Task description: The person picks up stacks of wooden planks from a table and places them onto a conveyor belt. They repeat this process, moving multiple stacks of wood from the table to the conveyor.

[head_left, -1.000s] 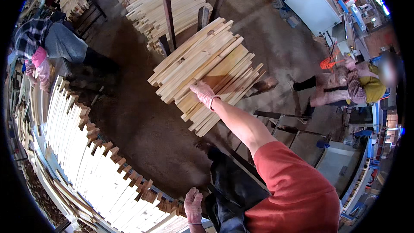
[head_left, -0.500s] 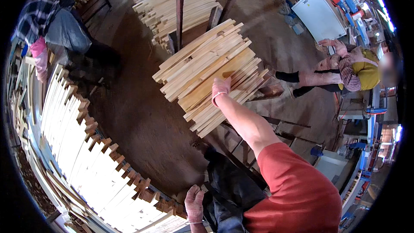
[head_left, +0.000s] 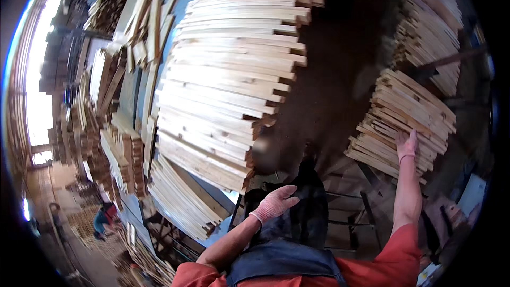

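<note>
My right hand, in a pale pink work glove, lies on a stack of narrow wooden strips at the right. Its fingers are stretched out over the strips, and no single strip is in its grip. In front of my body hangs my left hand, gloved alike, with its thumb apart from the fingers and nothing in it. The left hand is nearest to a long row of light wooden boards, laid side by side with uneven ends.
The boards rest on a blue table with loose offcuts. A shorter bundle of strips lies at its near end. Another wood stack stands far right, by a dark metal bar. A person bends over wood at the lower left.
My view has swung left, so the board row now fills the middle and the strip stack sits at the right. My right hand remains on the stack; my left hand has come forward.
</note>
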The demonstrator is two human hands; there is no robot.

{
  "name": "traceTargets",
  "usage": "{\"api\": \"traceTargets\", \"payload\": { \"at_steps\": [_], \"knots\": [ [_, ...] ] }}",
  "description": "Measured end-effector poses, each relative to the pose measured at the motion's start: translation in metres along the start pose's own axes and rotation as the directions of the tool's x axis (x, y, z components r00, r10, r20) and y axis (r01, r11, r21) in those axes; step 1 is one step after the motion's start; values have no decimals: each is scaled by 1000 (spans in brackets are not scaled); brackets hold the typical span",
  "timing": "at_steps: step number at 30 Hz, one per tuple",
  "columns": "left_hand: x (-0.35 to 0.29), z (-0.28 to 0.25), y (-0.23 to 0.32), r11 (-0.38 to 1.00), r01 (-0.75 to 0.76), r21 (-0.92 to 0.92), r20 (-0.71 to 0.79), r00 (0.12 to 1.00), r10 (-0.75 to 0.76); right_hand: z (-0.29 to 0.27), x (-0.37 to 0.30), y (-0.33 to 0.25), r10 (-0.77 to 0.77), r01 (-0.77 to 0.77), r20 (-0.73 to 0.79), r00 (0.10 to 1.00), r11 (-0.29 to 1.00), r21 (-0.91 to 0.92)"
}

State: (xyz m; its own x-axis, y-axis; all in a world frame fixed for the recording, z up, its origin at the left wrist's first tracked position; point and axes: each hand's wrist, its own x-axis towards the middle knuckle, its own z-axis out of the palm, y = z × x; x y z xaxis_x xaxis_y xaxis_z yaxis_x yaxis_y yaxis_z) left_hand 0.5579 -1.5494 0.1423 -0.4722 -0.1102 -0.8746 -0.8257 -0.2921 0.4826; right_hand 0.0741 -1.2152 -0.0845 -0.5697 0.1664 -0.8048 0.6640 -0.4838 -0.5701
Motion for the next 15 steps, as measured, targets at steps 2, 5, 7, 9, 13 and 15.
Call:
{"api": "traceTargets", "payload": {
  "at_steps": [2,5,7,9,13,15],
  "knots": [
    [-7,-5,-11,999,-35,-37,14,999,35,-15,-6,7,51,-39,111,992,994,-107],
    [-20,-15,-30,994,-97,-57,-24,995,95,8,-57,44,-5,76,230,973,951,-301],
    [-35,-19,-37,984,-135,-112,-82,989,127,35,-109,78,0,147,372,928,918,-367],
    [-49,-29,-54,968,-187,-167,-141,976,164,86,-213,112,-33,220,400,916,875,-431],
    [-97,-57,-105,911,-262,-319,-254,950,185,107,-362,189,92,290,662,744,848,-443],
    [-129,-79,-137,898,-279,-341,-338,928,160,100,-447,233,119,413,779,615,793,-447]
  ]
}}
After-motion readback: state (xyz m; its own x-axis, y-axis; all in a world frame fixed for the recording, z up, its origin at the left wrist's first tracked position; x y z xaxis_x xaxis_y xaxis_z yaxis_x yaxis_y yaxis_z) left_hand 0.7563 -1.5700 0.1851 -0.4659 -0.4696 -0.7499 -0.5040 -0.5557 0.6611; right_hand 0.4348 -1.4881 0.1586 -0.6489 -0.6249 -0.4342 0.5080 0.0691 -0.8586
